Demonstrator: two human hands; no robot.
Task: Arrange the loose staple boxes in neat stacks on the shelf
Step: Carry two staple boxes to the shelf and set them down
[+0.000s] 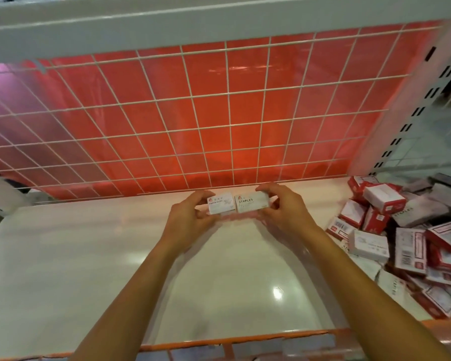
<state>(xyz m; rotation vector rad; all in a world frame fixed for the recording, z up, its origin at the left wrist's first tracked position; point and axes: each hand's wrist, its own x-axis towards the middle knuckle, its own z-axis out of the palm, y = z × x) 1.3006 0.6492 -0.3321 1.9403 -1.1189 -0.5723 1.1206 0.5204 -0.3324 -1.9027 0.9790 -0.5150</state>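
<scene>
Both boxes were low at the back of the shelf [89, 256], butted side by side. The left hand [190, 214] pinched the paper-clips box [220, 204] and the right hand [284, 204] pinched the staples box [251, 202], fingers [199, 196] curled over the outer ends. They looked to be squared near the wire grid [193, 113] to start a stack, well apart from the loose pile [401, 230].

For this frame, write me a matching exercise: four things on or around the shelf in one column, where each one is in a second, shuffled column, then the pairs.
Things
1. box marked STAPLES
2. box marked PAPER CLIPS
3. pile of loose boxes
4. wire grid

Places
A. held by the left hand
B. heaped at the right end of the shelf
C. standing along the back of the shelf
D. held by the right hand

Pairs: 1-D, 2-A, 3-B, 4-C
</scene>
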